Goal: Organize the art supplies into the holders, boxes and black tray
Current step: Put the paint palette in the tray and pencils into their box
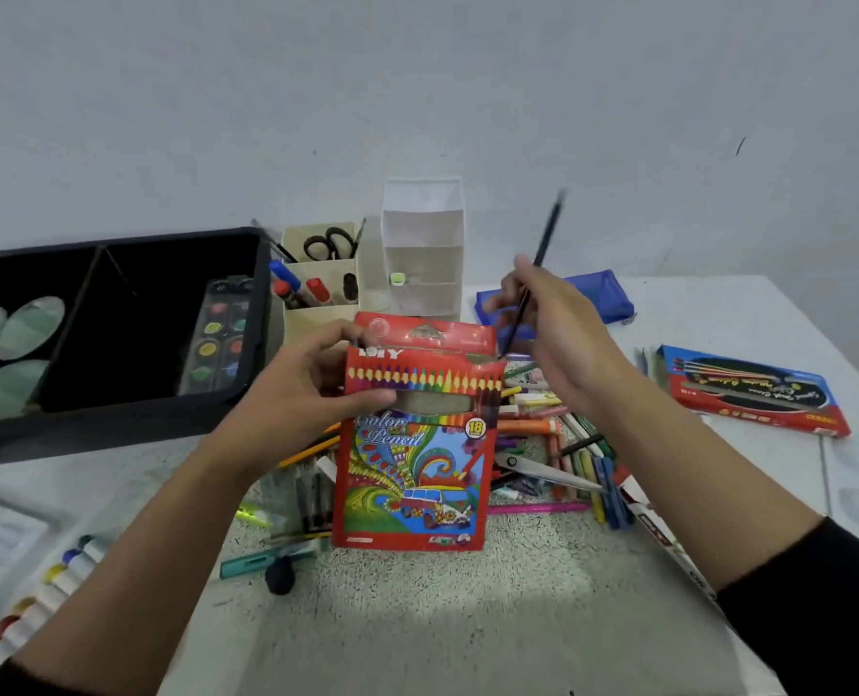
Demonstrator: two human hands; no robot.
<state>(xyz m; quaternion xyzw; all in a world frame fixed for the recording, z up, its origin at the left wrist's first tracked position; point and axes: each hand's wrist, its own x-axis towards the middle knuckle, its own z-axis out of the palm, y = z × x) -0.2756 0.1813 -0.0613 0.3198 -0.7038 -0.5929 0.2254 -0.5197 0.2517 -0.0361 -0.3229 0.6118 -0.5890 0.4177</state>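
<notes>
Fingers of the right hand [563,339] pinch a dark pencil [542,248], steeply tilted, with its upper end up and away and its lower end at the open top right corner of the box [412,469]. The left hand [292,394] grips that box upright, near its top. The pencil likely goes straight down next. Crayons [558,439] lie behind.

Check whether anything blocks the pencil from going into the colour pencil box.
Nothing visible does. The pencil in the right hand has its tip at the open top of the colour pencil box, flap folded back.
</notes>
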